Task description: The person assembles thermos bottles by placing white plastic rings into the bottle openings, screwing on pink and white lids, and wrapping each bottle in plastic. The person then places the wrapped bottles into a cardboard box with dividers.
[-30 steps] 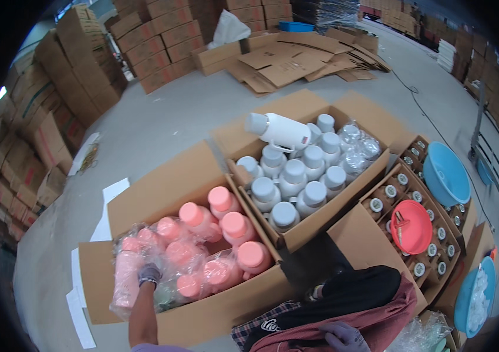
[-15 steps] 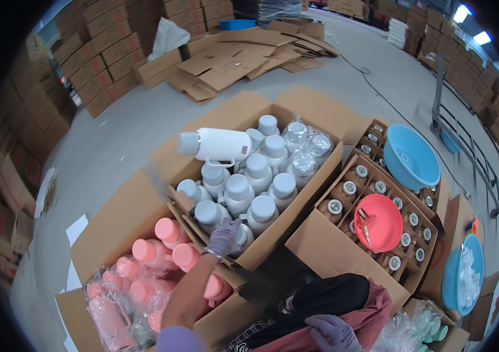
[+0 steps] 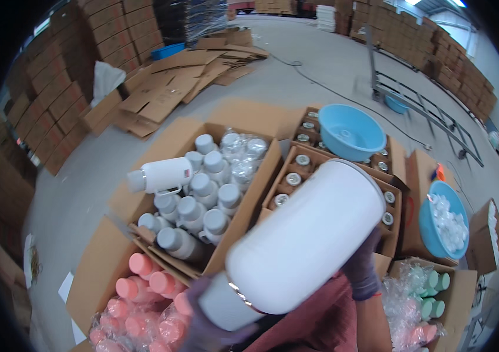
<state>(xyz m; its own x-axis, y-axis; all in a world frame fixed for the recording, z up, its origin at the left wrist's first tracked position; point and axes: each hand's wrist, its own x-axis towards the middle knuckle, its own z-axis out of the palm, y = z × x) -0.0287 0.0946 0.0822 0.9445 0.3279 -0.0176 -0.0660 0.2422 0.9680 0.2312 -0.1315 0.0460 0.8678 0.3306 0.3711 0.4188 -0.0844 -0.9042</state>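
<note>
Lifted now, white flask [image 3: 305, 237] in both hands' grip hides open cartons [image 3: 243, 199] below.

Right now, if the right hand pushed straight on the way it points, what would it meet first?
The right hand, gloved, grips the big white flask and points up-left. The flask itself blocks that line at once; beyond it lies the divided box of small capped jars, though depth is unclear.

Place: a warehouse or packing hall.
Evidence: open carton of white flasks [image 3: 202, 193] on bare concrete floor [image 3: 320, 64].
Beyond carton: flattened cardboard [image 3: 173, 82].
Along the walls: stacked boxes [image 3: 56, 100].
</note>
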